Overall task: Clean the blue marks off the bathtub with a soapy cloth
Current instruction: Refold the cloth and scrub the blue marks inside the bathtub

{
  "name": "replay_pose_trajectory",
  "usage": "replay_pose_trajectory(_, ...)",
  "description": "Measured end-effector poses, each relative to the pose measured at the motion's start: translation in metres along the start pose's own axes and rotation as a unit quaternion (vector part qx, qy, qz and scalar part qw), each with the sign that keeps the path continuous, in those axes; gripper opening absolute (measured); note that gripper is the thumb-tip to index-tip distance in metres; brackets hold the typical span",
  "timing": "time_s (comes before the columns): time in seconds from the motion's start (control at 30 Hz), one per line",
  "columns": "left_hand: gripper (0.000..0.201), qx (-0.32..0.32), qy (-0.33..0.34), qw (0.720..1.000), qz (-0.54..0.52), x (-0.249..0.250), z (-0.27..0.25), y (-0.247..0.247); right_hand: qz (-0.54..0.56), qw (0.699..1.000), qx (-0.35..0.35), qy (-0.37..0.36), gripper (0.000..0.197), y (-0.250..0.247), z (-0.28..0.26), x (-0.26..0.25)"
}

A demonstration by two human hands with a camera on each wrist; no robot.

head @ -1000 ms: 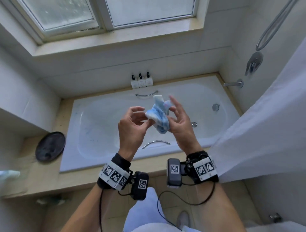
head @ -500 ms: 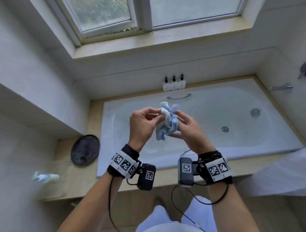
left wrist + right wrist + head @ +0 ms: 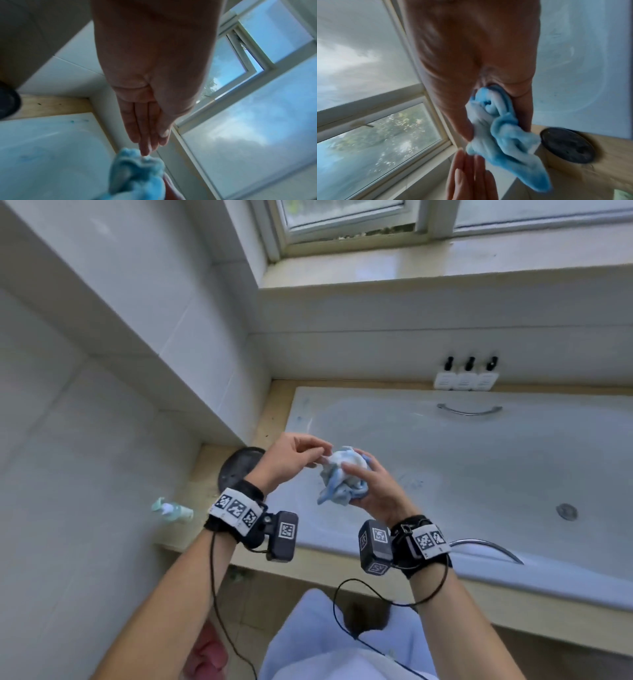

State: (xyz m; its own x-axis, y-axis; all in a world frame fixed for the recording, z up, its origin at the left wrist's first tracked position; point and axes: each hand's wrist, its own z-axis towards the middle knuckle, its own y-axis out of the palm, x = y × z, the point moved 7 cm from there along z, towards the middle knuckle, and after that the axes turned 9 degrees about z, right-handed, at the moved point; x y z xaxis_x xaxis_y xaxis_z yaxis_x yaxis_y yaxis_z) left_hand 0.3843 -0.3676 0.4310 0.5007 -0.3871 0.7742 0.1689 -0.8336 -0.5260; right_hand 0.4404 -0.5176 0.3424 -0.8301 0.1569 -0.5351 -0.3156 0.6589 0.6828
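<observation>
I hold the cloth (image 3: 342, 478) between my hands above the near-left end of the bathtub (image 3: 479, 467) — my right hand (image 3: 373, 491) around it, my left hand (image 3: 291, 457) touching its left side. A round dish (image 3: 236, 465) lies on the ledge (image 3: 274, 412) at the tub's left end; a pump bottle (image 3: 173, 510) lies further left. Three bottles (image 3: 466, 376) stand at the tub's far edge — behind a grab handle (image 3: 469, 409).

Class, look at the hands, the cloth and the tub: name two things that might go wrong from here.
1. The cloth is bunched in the right hand, with the left hand only at its edge; it might slip into the bathtub.
2. The blue marks look faint; some may get missed.
</observation>
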Motion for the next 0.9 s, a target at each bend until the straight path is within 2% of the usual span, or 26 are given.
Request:
replay_pose_trajectory(0.13, 0.017, 0.049, -0.062, 0.996, 0.028, -0.081, 0.017, -0.041, 0.055, 0.997, 0.059, -0.002, 0.053, -0.018, 0.036, 0.024)
replay_pose_trajectory(0.27, 0.014, 0.091, -0.159, 0.975, 0.128, -0.175, 0.034, -0.067, 0.058, 0.991, 0.111, -0.039, 0.053, -0.034, 0.059, 0.038)
replay_pose_trajectory(0.33, 0.013, 0.081, -0.192, 0.962, 0.175, -0.229, 0.048, -0.074, 0.068, 0.987, 0.137, -0.05, 0.047, -0.034, 0.078, 0.058)
replay_pose_trajectory(0.4, 0.012, 0.048, -0.197, 0.952, 0.228, -0.276, 0.066, -0.071, 0.07, 0.978, 0.184, -0.068, 0.044, -0.035, 0.096, 0.082)
replay_pose_trajectory(0.5, 0.021, 0.003, -0.176, 0.939, 0.296, -0.331, 0.098, -0.058, 0.024, 0.959, 0.269, -0.091, 0.05, -0.043, 0.134, 0.126)
replay_pose_trajectory(0.6, 0.036, -0.068, -0.124, 0.919, 0.369, -0.388, 0.133, -0.031, -0.063, 0.947, 0.303, -0.09, 0.044, -0.055, 0.188, 0.182)
replay_pose_trajectory(0.67, 0.043, -0.116, -0.083, 0.904, 0.403, -0.424, 0.152, -0.01, -0.162, 0.935, 0.303, -0.084, 0.039, -0.063, 0.223, 0.226)
replay_pose_trajectory(0.73, 0.047, -0.135, -0.044, 0.893, 0.427, -0.457, 0.174, 0.008, -0.28, 0.914, 0.285, -0.07, 0.04, -0.069, 0.259, 0.266)
replay_pose_trajectory(0.83, 0.054, -0.131, -0.008, 0.885, 0.446, -0.498, 0.212, 0.024, -0.369, 0.894, 0.239, -0.085, 0.041, -0.081, 0.312, 0.307)
replay_pose_trajectory(0.9, 0.065, -0.118, 0.003, 0.88, 0.461, -0.519, 0.239, 0.03, -0.393, 0.881, 0.238, -0.117, 0.04, -0.094, 0.347, 0.309)
